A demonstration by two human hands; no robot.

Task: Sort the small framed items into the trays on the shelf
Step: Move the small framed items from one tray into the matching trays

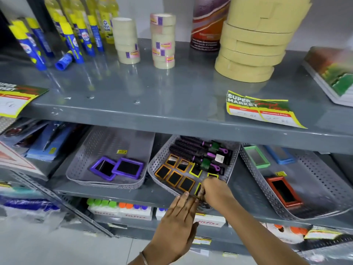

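Three grey perforated trays sit on the middle shelf. The left tray holds two purple framed mirrors. The middle tray holds several orange framed items, yellow-green framed items and hairbrushes. The right tray holds a green frame, a blue frame and a red frame. My right hand is at the middle tray's front corner, fingers pinched on a yellow-green framed item. My left hand lies flat, fingers together, touching that tray's front rim.
The upper shelf carries glue bottles, tape rolls, a stack of masking tape and price cards. Packaged goods lie at the far left of the middle shelf. Boxes with coloured caps fill the lower shelf.
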